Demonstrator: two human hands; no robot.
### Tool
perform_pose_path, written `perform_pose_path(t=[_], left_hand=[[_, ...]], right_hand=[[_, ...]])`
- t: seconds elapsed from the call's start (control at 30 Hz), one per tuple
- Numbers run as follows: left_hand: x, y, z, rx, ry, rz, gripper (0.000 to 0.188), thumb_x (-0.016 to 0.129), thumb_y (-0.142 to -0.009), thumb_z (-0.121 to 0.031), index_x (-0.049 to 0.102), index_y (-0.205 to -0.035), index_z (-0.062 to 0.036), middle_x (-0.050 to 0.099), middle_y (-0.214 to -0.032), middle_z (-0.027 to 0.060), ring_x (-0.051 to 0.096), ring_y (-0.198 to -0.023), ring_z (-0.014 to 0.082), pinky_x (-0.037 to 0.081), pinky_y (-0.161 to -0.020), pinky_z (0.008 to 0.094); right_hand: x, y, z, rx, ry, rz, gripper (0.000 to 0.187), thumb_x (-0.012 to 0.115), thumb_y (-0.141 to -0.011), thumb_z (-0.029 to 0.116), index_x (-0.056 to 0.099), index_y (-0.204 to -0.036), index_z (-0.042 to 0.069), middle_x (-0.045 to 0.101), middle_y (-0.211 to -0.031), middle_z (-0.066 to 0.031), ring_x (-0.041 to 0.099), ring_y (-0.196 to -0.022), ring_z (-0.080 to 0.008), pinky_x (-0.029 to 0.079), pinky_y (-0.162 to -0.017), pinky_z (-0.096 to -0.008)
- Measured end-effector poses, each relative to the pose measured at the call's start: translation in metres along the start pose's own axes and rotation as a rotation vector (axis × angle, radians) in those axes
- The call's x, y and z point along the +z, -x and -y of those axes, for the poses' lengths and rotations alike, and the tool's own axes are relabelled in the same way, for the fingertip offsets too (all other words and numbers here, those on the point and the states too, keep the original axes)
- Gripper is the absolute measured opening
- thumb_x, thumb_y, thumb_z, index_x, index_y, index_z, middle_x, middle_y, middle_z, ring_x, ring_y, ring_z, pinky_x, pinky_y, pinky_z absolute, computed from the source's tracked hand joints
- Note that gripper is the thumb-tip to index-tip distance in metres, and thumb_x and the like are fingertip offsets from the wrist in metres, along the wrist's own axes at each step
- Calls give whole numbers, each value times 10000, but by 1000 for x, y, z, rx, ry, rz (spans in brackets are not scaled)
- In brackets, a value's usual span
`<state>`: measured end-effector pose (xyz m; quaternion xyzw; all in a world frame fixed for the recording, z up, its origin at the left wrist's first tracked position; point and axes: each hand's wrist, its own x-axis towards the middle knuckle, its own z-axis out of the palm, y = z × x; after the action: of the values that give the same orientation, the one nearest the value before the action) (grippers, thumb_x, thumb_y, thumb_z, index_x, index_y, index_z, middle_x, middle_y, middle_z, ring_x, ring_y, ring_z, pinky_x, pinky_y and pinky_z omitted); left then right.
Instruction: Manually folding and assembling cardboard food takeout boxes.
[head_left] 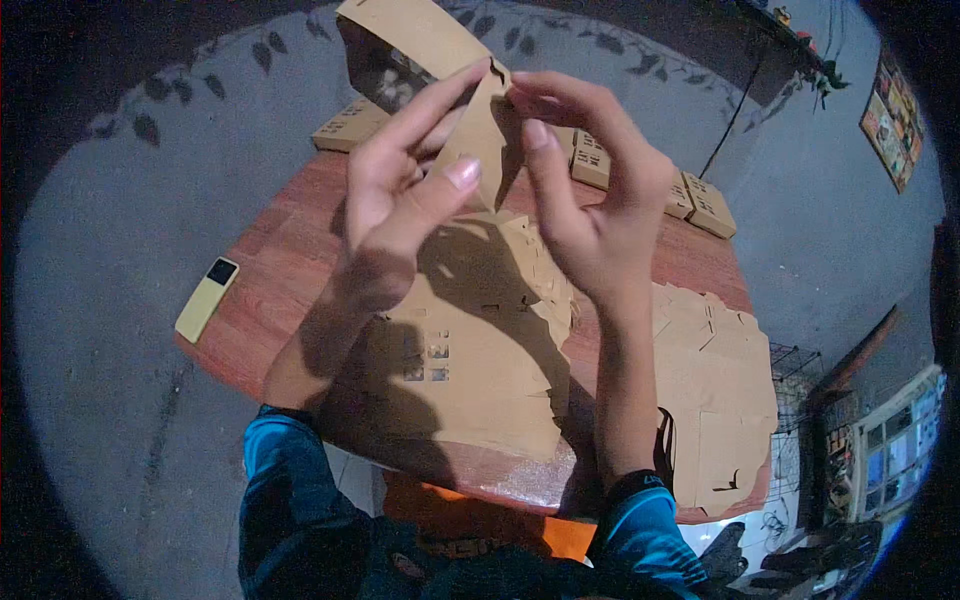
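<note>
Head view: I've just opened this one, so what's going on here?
A person is handling a partly folded cardboard piece, raised above a reddish wooden table. The left hand grips it, while the right hand has its fingers at the upper corner. Below are flat cardboard sheets, with a second pile to the right. Folded boxes sit along the far edge, and a yellow phone lies at the left edge.

a head-worn fisheye looks steeply down over the nearby table [275, 260].
</note>
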<state>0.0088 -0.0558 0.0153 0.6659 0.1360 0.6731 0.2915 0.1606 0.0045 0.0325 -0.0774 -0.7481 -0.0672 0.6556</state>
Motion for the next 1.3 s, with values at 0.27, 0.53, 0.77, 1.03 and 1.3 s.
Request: perform_pose_path(t=[0.27,0.53,0.77,1.03,1.3], left_hand=[[-12,-12,21,-368,226,-79,362,571,-960,-233,588,-1198,39,672,-1102,97,641,-995,134,502,-877,252],[-3,-4,30,-200,-187,110,335,689,-895,-115,610,-1182,40,728,-951,106,679,-838,110,532,-711,233],[4,-1,24,108,-969,69,340,756,-725,-95,580,-1007,-27,681,-815,116,693,-773,263,519,-696,355],[0,-1,44,198,-861,32,200,698,-787,-105,606,-961,-70,683,-790,128,668,-772,320,489,-786,391],[-10,3,51,300,-1321,246,247,728,-774,-180,599,-955,-74,652,-776,61,635,-785,254,427,-879,392]], right_hand=[[-33,-7,7,317,-180,166,185,614,-879,78,676,-1039,11,723,-764,-106,720,-768,-177,534,-722,-296],[-24,3,-8,413,-274,385,153,634,-843,99,654,-954,-4,671,-705,-106,628,-613,-183,475,-582,-294],[-15,1,-15,218,-42,113,439,843,-704,271,555,-911,12,602,-785,-90,612,-717,-173,522,-602,-308],[-13,6,-13,464,-205,157,423,832,-744,197,568,-1015,6,624,-1020,-133,687,-899,-196,608,-739,-301],[-21,5,-16,646,-286,57,656,799,-815,170,418,-1337,58,614,-1137,-189,684,-854,-188,562,-662,-259]])
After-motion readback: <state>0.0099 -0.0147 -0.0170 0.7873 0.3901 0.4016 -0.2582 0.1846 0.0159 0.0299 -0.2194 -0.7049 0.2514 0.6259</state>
